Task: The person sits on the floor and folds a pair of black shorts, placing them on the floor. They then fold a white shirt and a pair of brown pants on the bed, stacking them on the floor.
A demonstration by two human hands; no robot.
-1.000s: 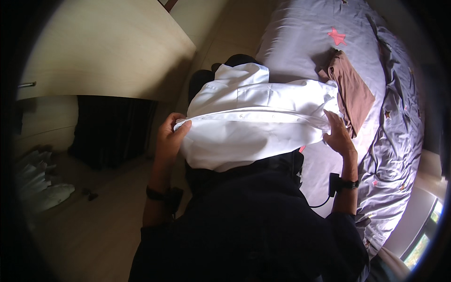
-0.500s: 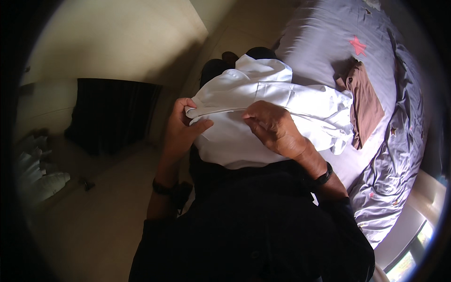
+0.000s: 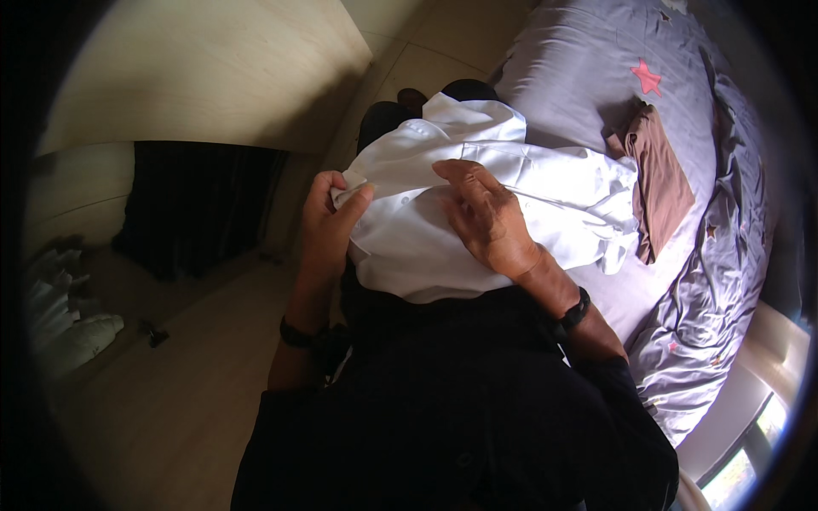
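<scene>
A white buttoned shirt is spread across my lap, its right end reaching over onto the bed. Small buttons run along its front strip, and a chest pocket outline shows on its far part. My left hand pinches the shirt's left edge between thumb and fingers. Above the middle of the cloth is my right hand, fingers apart and slightly bent, with nothing visible in it. Whether its fingertips touch the shirt, I cannot tell.
To the right is a bed with a grey-lilac star-patterned sheet. A folded brown garment lies on it beside the shirt. A pale wooden panel stands at the far left, above a dark cloth. White crumpled material lies lower left.
My right hand has opened from a pinch on the shirt's front strip and risen slightly. The raised fold along that strip has flattened. My left hand still grips the edge.
</scene>
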